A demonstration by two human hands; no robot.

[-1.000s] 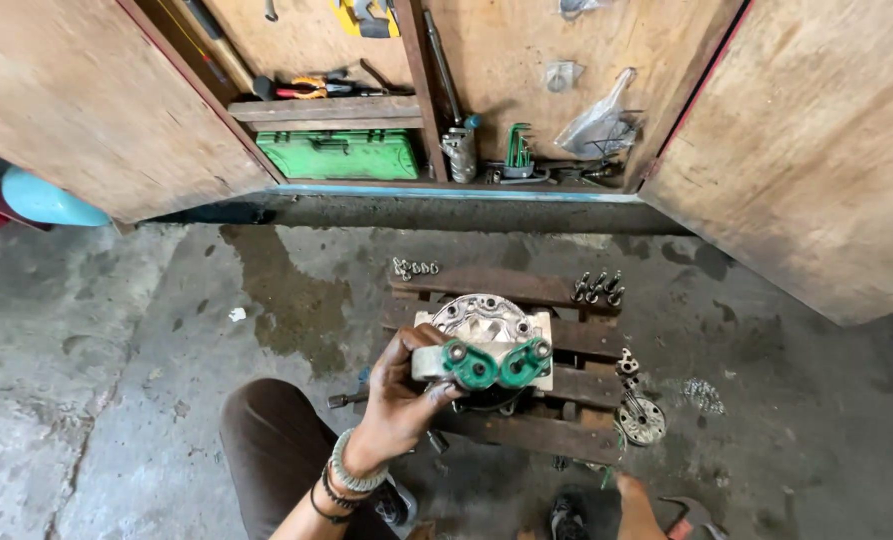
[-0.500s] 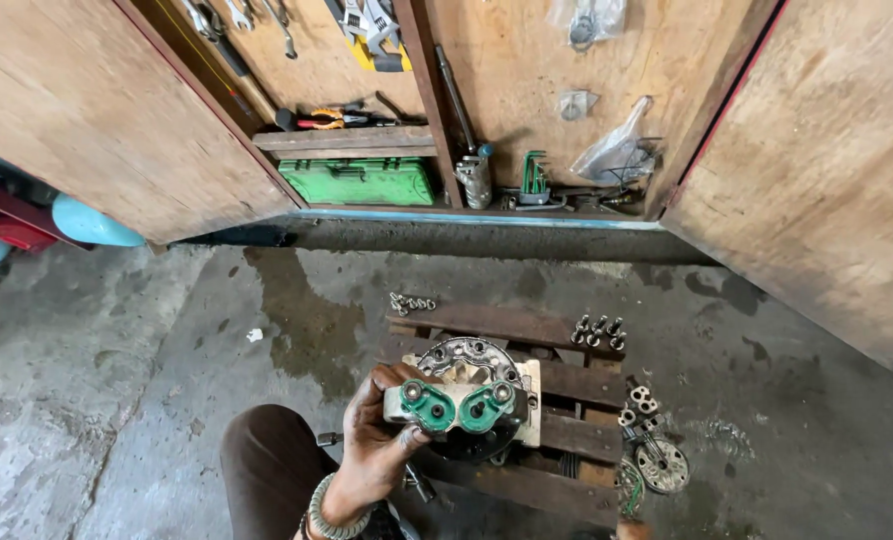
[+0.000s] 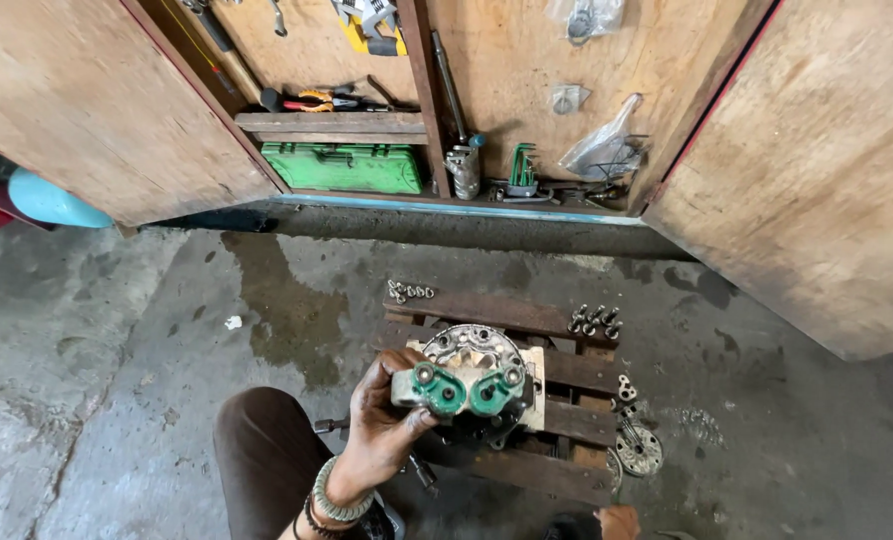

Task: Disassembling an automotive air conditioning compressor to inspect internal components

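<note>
Head view: I see my left hand (image 3: 387, 425) gripping a green two-port part (image 3: 459, 388), raised just above a round grey metal housing (image 3: 482, 352) on the slatted wooden pallet (image 3: 507, 312). My right hand (image 3: 619, 520) barely shows at the lower edge; I cannot tell its grip. Bolts (image 3: 595, 321) lie on the pallet's far corner.

Workshop: plywood tool cabinet (image 3: 527, 60), green toolbox (image 3: 345, 167), stained concrete floor (image 3: 117, 340).

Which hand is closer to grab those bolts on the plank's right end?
Probably the right hand: it is free and on that side of the bolts, while the left hand holds the green part.
</note>
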